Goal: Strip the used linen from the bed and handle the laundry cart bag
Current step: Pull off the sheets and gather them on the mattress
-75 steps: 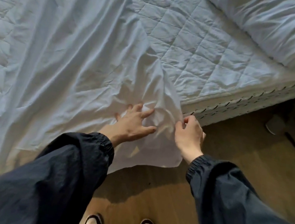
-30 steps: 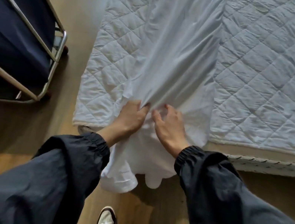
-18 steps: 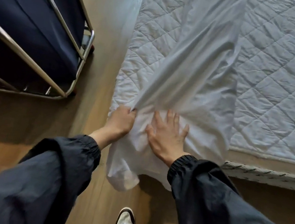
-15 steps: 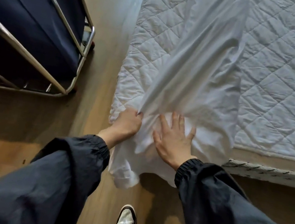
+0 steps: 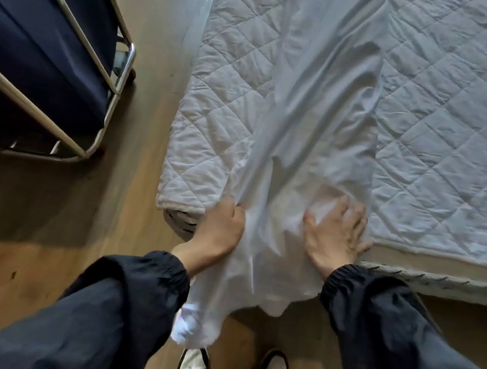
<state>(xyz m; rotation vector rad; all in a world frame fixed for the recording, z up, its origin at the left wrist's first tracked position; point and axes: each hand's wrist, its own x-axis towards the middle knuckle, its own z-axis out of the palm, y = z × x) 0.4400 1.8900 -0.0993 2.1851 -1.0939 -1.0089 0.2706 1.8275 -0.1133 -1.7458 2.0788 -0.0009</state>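
Two hands on sheet [image 5: 310, 124] at near mattress [image 5: 471, 125] edge: left hand [image 5: 221, 229] grips bunched fold, right hand [image 5: 335, 232] flat, fingers spread, pressing sheet. Cart bag [image 5: 36, 30] far left.

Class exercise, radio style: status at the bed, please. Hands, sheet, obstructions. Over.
Left hand grips bunched sheet at mattress corner. Right hand flat on sheet, fingers spread. Sheet end hangs past mattress edge. Laundry cart stands left, apart from mattress.
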